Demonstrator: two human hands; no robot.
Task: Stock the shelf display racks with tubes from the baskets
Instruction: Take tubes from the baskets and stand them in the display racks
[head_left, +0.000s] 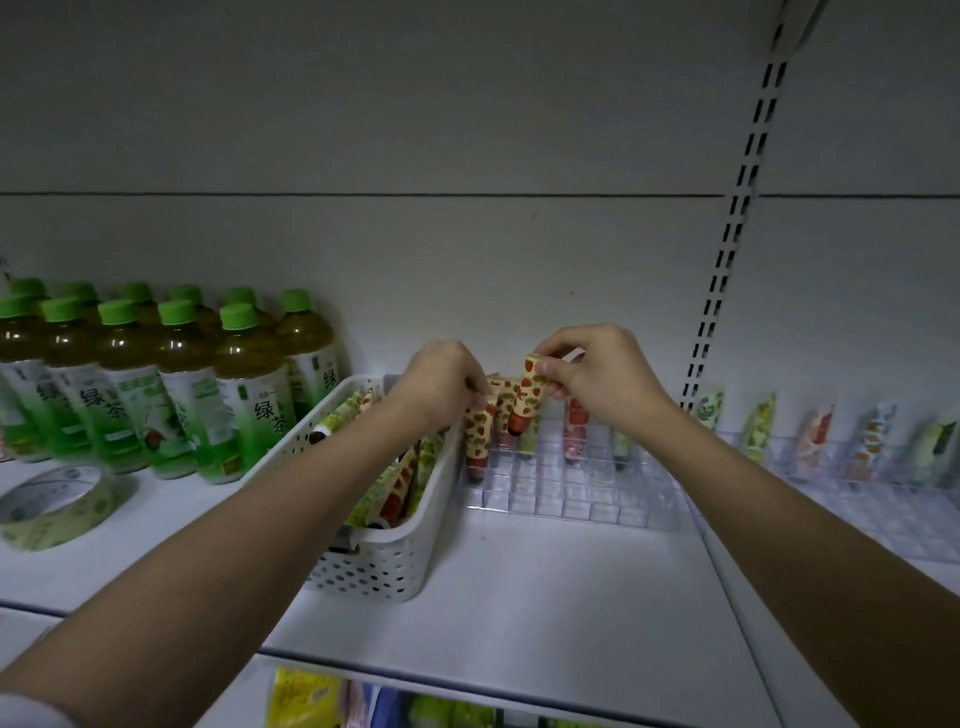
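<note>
Hands work above the clear plastic grid rack (571, 493) at 1 o'clock of the white perforated basket (384, 566). Right hand (597, 376) pinches a strawberry-printed cream tube (527, 397) in its grip; left hand (441, 382) pinches another strawberry-printed tube (478, 431).

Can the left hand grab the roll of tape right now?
Probably not yet: the left hand is pinching a strawberry tube at the clear rack. The tape roll lies uncovered, so once free, likely yes.

The left hand (441, 382) hides its own fingertips. At nine o'clock the green tea bottles (156, 384) are cropped; packets (332, 701) at six o'clock are cut off and blurred.
</note>
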